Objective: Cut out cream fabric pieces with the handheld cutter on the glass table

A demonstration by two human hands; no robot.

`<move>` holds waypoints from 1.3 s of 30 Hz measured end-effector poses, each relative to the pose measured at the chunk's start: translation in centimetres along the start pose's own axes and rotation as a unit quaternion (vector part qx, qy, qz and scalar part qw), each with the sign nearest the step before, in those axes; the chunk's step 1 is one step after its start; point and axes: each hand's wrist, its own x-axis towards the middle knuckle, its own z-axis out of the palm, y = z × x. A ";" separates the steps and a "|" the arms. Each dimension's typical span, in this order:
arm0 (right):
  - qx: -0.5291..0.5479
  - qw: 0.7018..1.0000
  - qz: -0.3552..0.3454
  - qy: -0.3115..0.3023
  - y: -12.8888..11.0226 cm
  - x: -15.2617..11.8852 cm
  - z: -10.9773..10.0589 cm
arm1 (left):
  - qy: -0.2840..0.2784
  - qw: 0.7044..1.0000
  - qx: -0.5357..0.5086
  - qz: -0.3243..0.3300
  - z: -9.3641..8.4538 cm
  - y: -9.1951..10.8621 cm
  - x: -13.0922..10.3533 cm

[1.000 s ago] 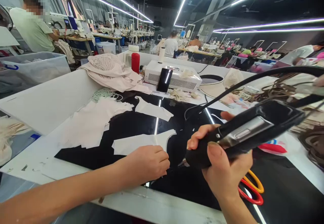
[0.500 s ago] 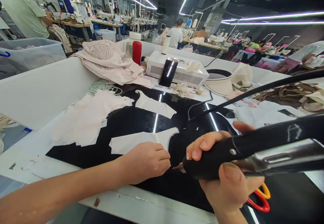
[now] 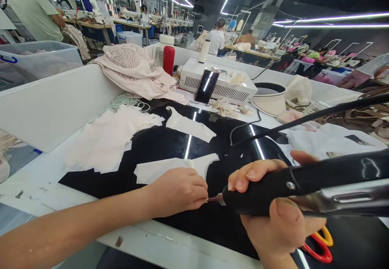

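Observation:
My left hand (image 3: 179, 190) is closed at the lower right end of a cut white fabric piece (image 3: 164, 169), which runs under its fingers; the pinched edge itself is hidden. In my right hand (image 3: 279, 220) is a black corded hand tool (image 3: 258, 192) with a metal lever along its side. The thumb lies by the lever. A thin tip juts from the tool's rounded front and reaches my left fingertips. A second white fabric piece (image 3: 191, 125) lies farther back on the glossy black board (image 3: 152, 139). Scissors (image 3: 320, 246) with red and yellow handles are partly covered by my right hand.
At left are a stack of pale fabric pieces (image 3: 106, 139) and green cord (image 3: 129, 102). Behind stand a heap of pink cloth (image 3: 133, 70), a red bottle (image 3: 168, 60), a phone (image 3: 207, 86) and a white vented box (image 3: 188, 76). The tool's black cable (image 3: 310, 121) crosses the right side.
The whole view has shifted slightly, so most things sit a little farther right. My hands keep the same grips, and the tool's tip still reaches my left fingertips.

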 end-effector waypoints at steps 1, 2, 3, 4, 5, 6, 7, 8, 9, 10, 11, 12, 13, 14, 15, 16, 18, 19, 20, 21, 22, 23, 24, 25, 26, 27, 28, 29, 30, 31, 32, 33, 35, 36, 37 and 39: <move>0.001 1.000 -0.003 -0.001 0.0 0.0 0.0 | 0.003 1.000 -0.025 -0.013 -0.2 0.0 0.0; 0.003 1.000 -0.006 -0.004 0.0 0.0 0.0 | 0.006 0.999 -0.046 -0.026 -0.3 -0.1 0.0; 0.003 1.000 -0.007 -0.007 0.0 0.0 0.0 | 0.008 0.997 -0.062 -0.037 -0.5 -0.2 0.0; 0.003 1.000 -0.008 -0.008 0.0 0.0 0.0 | 0.008 0.996 -0.070 -0.046 -0.6 -0.3 0.0; 0.002 1.000 -0.008 -0.008 0.0 0.0 0.0 | 0.008 0.996 -0.074 -0.052 -0.6 -0.3 0.0; 0.002 1.000 -0.007 -0.008 0.0 0.0 0.0 | 0.008 0.996 -0.074 -0.056 -0.7 -0.4 0.0; 0.001 1.000 -0.006 -0.008 0.0 0.0 0.0 | 0.008 0.996 -0.074 -0.058 -0.6 -0.5 0.1; 0.004 1.000 -0.008 -0.009 -0.1 0.0 0.1 | 0.008 0.995 -0.074 -0.061 -0.6 -0.5 0.1; 0.007 1.000 -0.010 -0.012 -0.1 0.0 0.1 | 0.007 0.995 -0.073 -0.066 -0.5 -0.6 0.1; 0.011 1.000 -0.012 -0.015 -0.1 0.0 0.1 | 0.006 0.995 -0.070 -0.073 -0.5 -0.5 0.2; 0.013 1.000 -0.011 -0.019 -0.1 0.0 0.1 | 0.003 0.995 -0.064 -0.081 -0.4 -0.5 0.2; 0.014 1.000 -0.012 -0.022 -0.1 0.0 0.1 | 0.000 0.994 -0.058 -0.089 -0.4 -0.5 0.2; 0.011 1.000 -0.010 -0.022 -0.1 0.0 0.1 | -0.002 0.994 -0.053 -0.096 -0.4 -0.4 0.2; 0.005 1.000 -0.009 -0.022 -0.1 0.0 0.1 | -0.003 0.994 -0.050 -0.101 -0.4 -0.3 0.2; -0.003 1.000 -0.009 -0.021 -0.1 0.0 0.1 | -0.001 0.993 -0.050 -0.104 -0.5 -0.2 0.2; -0.010 1.000 -0.010 -0.019 0.0 0.0 0.1 | 0.002 0.993 -0.051 -0.105 -0.5 -0.1 0.3; -0.020 1.000 -0.011 -0.018 0.0 0.0 0.1 | 0.013 0.994 -0.048 -0.095 -0.7 0.1 0.3; -0.022 1.000 -0.011 -0.017 0.0 -0.1 0.1 | 0.017 0.995 -0.043 -0.086 -0.7 0.2 0.3; -0.021 1.000 -0.010 -0.015 -0.1 -0.1 0.1 | 0.018 0.996 -0.036 -0.074 -0.7 0.2 0.3; -0.018 1.000 -0.010 -0.013 -0.1 -0.1 0.1 | 0.017 0.998 -0.029 -0.061 -0.7 0.2 0.4; -0.015 1.000 -0.008 -0.011 -0.1 -0.1 0.1 | 0.012 0.998 -0.023 -0.049 -0.6 0.2 0.4; -0.010 1.000 -0.008 -0.010 -0.1 -0.1 0.2 | 0.004 0.999 -0.019 -0.040 -0.6 0.2 0.4; -0.005 1.000 -0.007 -0.009 -0.1 -0.1 0.2 | -0.002 0.999 -0.017 -0.032 -0.5 0.2 0.4; 0.000 1.000 -0.006 -0.008 0.0 -0.1 0.2 | -0.007 0.999 -0.016 -0.029 -0.5 0.1 0.4; 0.003 1.000 -0.004 -0.007 0.0 -0.2 0.2 | -0.011 0.999 -0.016 -0.030 -0.4 0.1 0.4; 0.004 1.000 -0.002 -0.006 0.0 -0.2 0.2 | -0.011 0.999 -0.016 -0.036 -0.4 0.1 0.4; 0.003 1.000 0.001 -0.005 0.1 -0.2 0.2 | -0.010 0.999 -0.017 -0.044 -0.3 0.1 0.3; 0.002 1.000 0.001 -0.003 0.1 -0.2 0.2 | -0.008 0.998 -0.019 -0.053 -0.3 0.1 0.3; -0.001 1.000 0.003 -0.001 0.1 -0.2 0.2 | -0.007 0.998 -0.020 -0.061 -0.2 0.1 0.3; -0.006 1.000 0.003 0.002 0.1 -0.2 0.2 | -0.007 0.998 -0.022 -0.067 -0.1 0.1 0.3; -0.012 1.000 0.002 0.004 0.1 -0.2 0.2 | -0.005 0.997 -0.022 -0.069 -0.1 0.1 0.3; -0.020 1.000 -0.001 0.006 0.1 -0.2 0.3 | -0.003 0.997 -0.021 -0.070 -0.1 0.1 0.3; -0.033 0.999 -0.001 0.011 0.1 -0.1 0.3 | -0.001 0.998 -0.017 -0.067 -0.1 0.2 0.3; -0.034 0.999 -0.002 0.012 0.0 -0.1 0.3 | -0.001 0.998 -0.014 -0.063 -0.1 0.2 0.3; -0.031 0.999 -0.002 0.012 0.0 -0.1 0.3 | -0.005 0.998 -0.009 -0.055 -0.2 0.2 0.3; -0.019 1.000 0.000 0.013 0.0 0.0 0.3 | -0.023 0.999 0.008 -0.032 -0.4 0.1 0.3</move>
